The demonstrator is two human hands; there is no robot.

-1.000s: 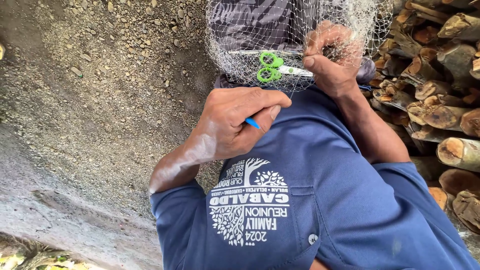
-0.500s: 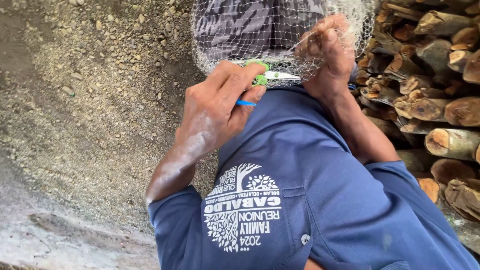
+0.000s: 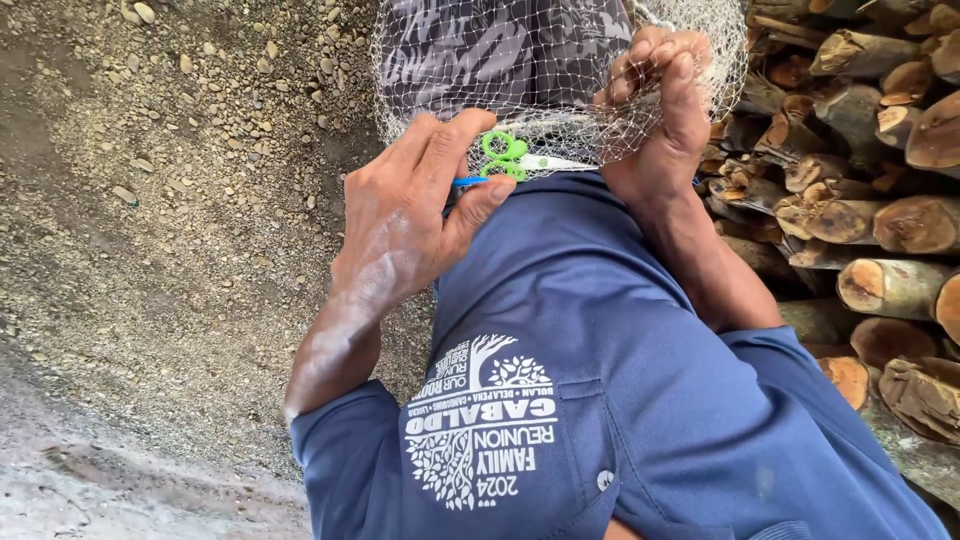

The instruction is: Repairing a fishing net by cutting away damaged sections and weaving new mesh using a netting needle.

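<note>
Landmark = the white net [image 3: 540, 70], draped over your lap at top of view. Your right hand [image 3: 665, 105] is fisted tight on a bunched fold at the net's right edge, fingers curled through the mesh. Your left hand [image 3: 410, 215] sits just below the net's lower left edge, fingers partly curled, thumb and fingertips pinched on a small blue tool [image 3: 468, 182]; only its tip shows, so kind unclear. Green-handled scissors [image 3: 510, 158] lie on the net's lower edge, between both hands, just beside your left fingertips, blades pointing toward the right hand; touching the left hand or not, can't tell. Navy shirt [image 3: 620, 370] with white tree print fills the area below the net. Stacked cut logs [image 3: 880, 210] right of the net. Gravel ground [image 3: 170, 200] left of it.
</note>
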